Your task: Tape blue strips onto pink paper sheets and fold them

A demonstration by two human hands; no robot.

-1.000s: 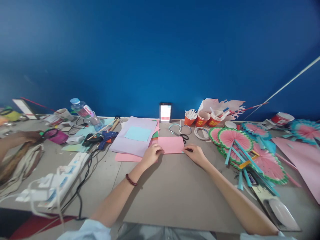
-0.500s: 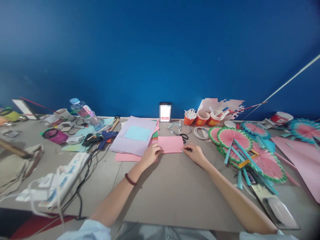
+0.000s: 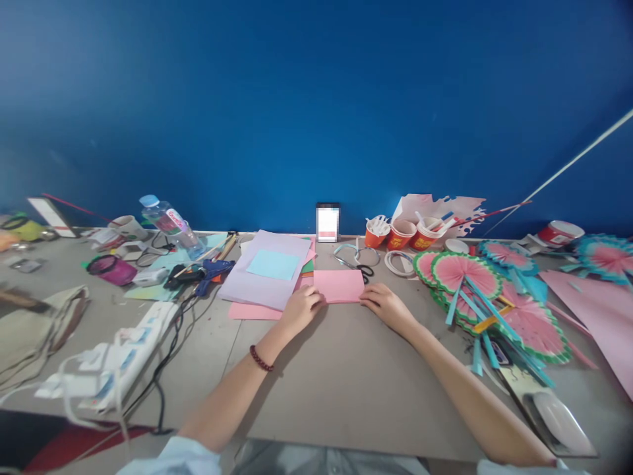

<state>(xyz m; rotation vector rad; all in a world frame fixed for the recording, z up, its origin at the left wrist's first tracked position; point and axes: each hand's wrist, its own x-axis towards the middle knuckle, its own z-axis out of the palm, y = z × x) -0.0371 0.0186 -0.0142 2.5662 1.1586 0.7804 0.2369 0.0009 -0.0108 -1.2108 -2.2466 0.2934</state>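
A pink folded paper (image 3: 339, 286) lies flat near the middle of the grey table. My left hand (image 3: 302, 309) has its fingers closed on the paper's lower left corner. At the lower right corner, my right hand (image 3: 388, 307) pinches the edge between thumb and fingers. Just left of the paper is a stack of coloured sheets, with a lilac sheet (image 3: 237, 280) and a small light blue sheet (image 3: 271, 264) on top. Scissors with black handles (image 3: 366, 271) lie behind the paper, partly beside its upper right corner.
A phone (image 3: 328, 223) leans against the blue wall. Red paper cups (image 3: 401, 236) hold pens and tools. Watermelon-patterned paper fans (image 3: 465, 276) and a white mouse (image 3: 558, 419) are at the right. A power strip (image 3: 133, 356), cables and a plastic bottle (image 3: 173, 224) are at the left.
The fingers of my right hand have come down closer around the paper's right corner. The view has shifted very slightly; the paper stays in place.
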